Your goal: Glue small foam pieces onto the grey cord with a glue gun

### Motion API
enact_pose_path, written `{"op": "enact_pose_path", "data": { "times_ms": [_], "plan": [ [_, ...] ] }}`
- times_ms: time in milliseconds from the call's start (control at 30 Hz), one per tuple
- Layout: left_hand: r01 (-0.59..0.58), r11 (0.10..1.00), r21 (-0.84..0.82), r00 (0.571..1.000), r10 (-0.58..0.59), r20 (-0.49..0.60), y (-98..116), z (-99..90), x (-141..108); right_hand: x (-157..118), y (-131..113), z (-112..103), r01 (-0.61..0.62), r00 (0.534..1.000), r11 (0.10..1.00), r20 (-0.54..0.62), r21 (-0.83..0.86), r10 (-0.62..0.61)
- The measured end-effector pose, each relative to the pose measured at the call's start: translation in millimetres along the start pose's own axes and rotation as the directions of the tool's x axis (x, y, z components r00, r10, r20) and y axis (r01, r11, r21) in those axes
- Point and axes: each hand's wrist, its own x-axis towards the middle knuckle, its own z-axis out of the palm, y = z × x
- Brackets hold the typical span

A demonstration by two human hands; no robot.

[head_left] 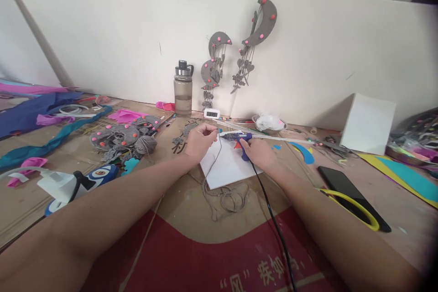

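Between the pinched fingertips of my left hand (201,141) hangs a grey cord (216,157), which runs down over a white sheet (219,173) to a loose coil on the cardboard. My right hand (262,153) is wrapped round a blue hot glue gun (247,138), its nozzle pointing left close to the cord and my left fingertips. Whether the nozzle touches the cord, I cannot tell. From the gun's handle a black cable (270,207) trails toward me. Just left of my left hand lies a small grey piece (186,132), partly hidden by the hand.
Left are grey felt pieces with pink dots (116,134), a yarn ball (146,144) and a power strip (102,173) with a white plug. A bottle (183,91) and small clock (211,113) stand behind. Right lie a phone (342,191) and yellow-handled scissors (367,216). Moon hangings (267,23) hang on the wall.
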Motion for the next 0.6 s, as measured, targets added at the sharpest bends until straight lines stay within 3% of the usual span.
{"op": "enact_pose_path", "data": {
  "times_ms": [67, 167, 267, 333, 433, 533, 600],
  "plan": [
    [-0.022, 0.999, 0.039, 0.999, 0.021, 0.025, 3.3, 1.5, -2.7, -4.1, -3.2, -3.9, -0.015, 0.999, 0.999, -0.030, -0.034, 0.014],
    [-0.019, 0.998, 0.052, 0.999, 0.016, 0.045, 7.4, 3.7, -5.3, -9.6, -11.4, -9.3, 0.032, 0.980, 0.999, -0.199, 0.016, -0.028],
    [-0.014, 0.997, 0.082, 0.999, 0.011, 0.035, 9.8, 4.7, -6.6, -14.7, -24.7, -8.5, 0.212, 0.946, 0.921, -0.305, 0.326, -0.110],
    [-0.073, 0.981, 0.177, 0.997, 0.073, 0.006, 11.0, 4.3, -7.2, -18.8, -35.8, -3.9, 0.251, 0.960, 0.751, -0.256, 0.611, -0.113],
    [-0.245, 0.914, 0.323, 0.969, 0.246, 0.038, 13.7, 3.2, -8.2, -25.4, -51.7, 4.4, 0.130, 0.991, 0.431, -0.099, 0.893, -0.093],
    [-0.379, 0.868, 0.321, 0.925, 0.356, 0.129, 17.1, 2.8, -9.6, -29.8, -60.7, 7.8, 0.003, 0.996, 0.190, 0.015, 0.982, -0.090],
    [-0.385, 0.881, 0.274, 0.923, 0.360, 0.138, 18.6, 3.6, -10.7, -30.8, -61.8, 6.9, -0.035, 0.993, 0.121, 0.048, 0.992, -0.108]
  ]
}}
